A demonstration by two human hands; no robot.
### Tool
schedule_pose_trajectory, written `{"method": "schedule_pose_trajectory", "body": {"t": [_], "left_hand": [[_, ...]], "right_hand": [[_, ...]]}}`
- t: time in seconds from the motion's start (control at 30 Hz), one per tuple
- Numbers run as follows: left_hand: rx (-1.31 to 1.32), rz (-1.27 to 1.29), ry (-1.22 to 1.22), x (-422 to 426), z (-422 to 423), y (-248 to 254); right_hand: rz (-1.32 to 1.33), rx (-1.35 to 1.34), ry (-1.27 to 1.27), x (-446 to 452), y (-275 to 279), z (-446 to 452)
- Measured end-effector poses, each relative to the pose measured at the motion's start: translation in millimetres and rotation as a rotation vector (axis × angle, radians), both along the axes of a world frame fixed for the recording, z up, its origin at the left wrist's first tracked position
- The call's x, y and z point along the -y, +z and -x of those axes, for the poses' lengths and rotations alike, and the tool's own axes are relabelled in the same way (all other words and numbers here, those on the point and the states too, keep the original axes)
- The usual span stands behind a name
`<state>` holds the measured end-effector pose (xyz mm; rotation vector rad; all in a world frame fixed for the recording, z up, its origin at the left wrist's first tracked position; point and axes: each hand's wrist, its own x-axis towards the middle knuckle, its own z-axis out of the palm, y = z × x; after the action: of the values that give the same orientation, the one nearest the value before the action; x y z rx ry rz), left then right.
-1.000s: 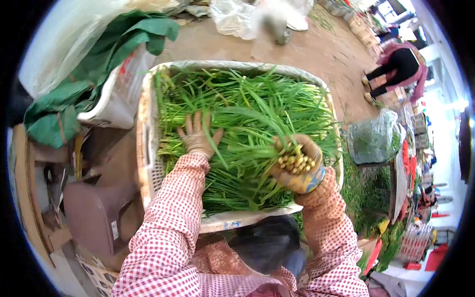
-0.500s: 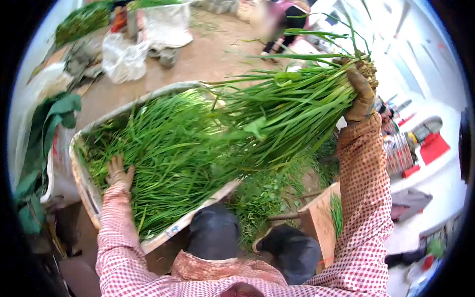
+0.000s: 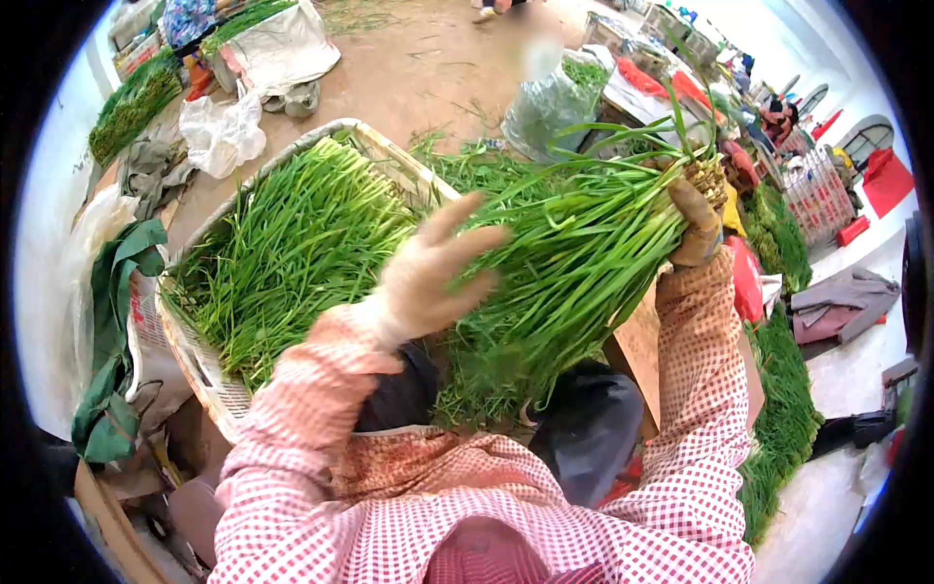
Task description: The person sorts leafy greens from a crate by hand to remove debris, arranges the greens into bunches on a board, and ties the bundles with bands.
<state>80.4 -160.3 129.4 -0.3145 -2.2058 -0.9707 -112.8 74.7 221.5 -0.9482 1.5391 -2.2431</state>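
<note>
My right hand, in a stained glove, grips a thick bunch of garlic chives near the pale root end. The long green leaves fan out leftward and droop over my lap. My left hand, slightly blurred, hangs in the air between the bunch and the crate, its fingers spread and nothing in them. To its left stands a white plastic crate on the floor, with more chives laid inside, their pale ends toward the right.
Loose greens lie on the floor by my knees. A wooden board stands beneath my right forearm. Stacked chives line the right side. A clear plastic bag is ahead, and green cloth hangs left. Another person is at the far left.
My left hand has lifted off the chives in the crate and moved right, toward the bunch. My right hand still holds the bunch, now slightly lower. The view has shifted.
</note>
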Motion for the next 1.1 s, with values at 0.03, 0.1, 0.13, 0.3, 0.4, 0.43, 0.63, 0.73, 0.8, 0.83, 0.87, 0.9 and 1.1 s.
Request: {"method": "schedule_pose_trajectory", "body": {"t": [0.03,0.1,0.13,0.3,0.4,0.43,0.63,0.73,0.8,0.83,0.87,0.9,1.1], "left_hand": [[-0.033,-0.022,-0.072,-24.4,16.9,3.5],[-0.135,0.078,-0.114,-60.4,44.3,-3.1],[-0.142,0.110,-0.149,-70.3,55.0,-16.9],[1.122,0.638,-0.257,-75.3,21.8,-106.0],[1.422,0.985,-0.290,-72.9,-16.9,-103.0],[1.290,0.783,-0.137,-73.1,-22.1,-88.9],[1.436,0.693,-0.525,-72.3,-34.6,18.2],[1.145,-0.122,-0.969,-68.0,-55.8,13.7],[1.142,-0.159,-0.808,-71.4,-58.5,10.4],[1.108,-0.026,-0.683,-72.2,-57.5,17.4],[1.073,0.089,-0.554,-75.8,-58.6,26.8],[1.100,-0.080,-0.619,-77.2,-56.1,19.8],[1.245,-0.830,-0.915,-105.5,-43.6,26.1]], "right_hand": [[0.000,-0.006,-0.037,-5.2,-4.0,-3.2],[0.059,-0.064,-0.049,-16.7,-11.2,-9.4],[0.075,-0.042,-0.047,-23.3,-13.1,-9.5],[0.099,-0.048,-0.222,-75.1,-7.8,44.8],[0.188,-0.117,-0.196,-78.9,32.4,37.4],[0.193,-0.140,-0.225,-75.4,35.1,37.3],[0.142,-0.185,-0.195,-8.2,-42.8,72.2],[-0.069,-0.117,-0.295,-7.9,-39.1,48.8],[-0.247,-0.128,-0.419,-7.2,-42.9,42.7],[-0.025,-0.085,-0.217,-3.9,-52.8,45.2],[0.057,-0.132,-0.156,-0.9,-56.8,36.4],[0.138,-0.176,-0.088,2.2,-60.7,27.8],[-0.089,-0.297,-0.094,12.0,-84.1,22.0]]}}
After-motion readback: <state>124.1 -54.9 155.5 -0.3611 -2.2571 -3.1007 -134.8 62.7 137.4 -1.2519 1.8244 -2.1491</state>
